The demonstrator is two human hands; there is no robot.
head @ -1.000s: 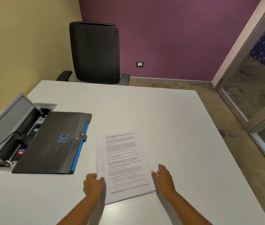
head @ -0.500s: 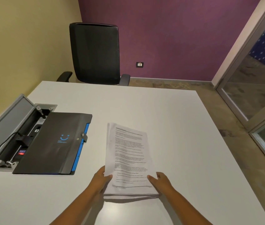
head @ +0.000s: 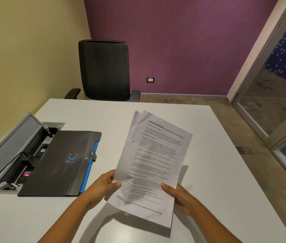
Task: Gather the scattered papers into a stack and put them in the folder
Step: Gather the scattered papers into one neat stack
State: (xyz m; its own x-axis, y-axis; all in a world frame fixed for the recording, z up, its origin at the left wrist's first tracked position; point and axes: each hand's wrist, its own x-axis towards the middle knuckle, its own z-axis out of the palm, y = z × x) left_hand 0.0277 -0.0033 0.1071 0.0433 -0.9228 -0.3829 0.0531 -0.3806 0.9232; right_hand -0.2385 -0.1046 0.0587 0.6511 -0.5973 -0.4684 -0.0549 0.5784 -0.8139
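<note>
The papers [head: 153, 165] are held tilted above the surface [head: 217, 172], right of the folder [head: 63, 162]. The lower edge is gripped by the left hand [head: 102, 187] and right hand [head: 179, 196]. The folder lies closed on the surface.

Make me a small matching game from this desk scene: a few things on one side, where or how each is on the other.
Things:
1. stack of papers
2. folder
3. chair
4. cable box lid

States:
a. at the table's far side
b. propped open
c. lying closed on the table
d. held up in both hands

Pairs: 1-d, 2-c, 3-a, 4-b
</note>
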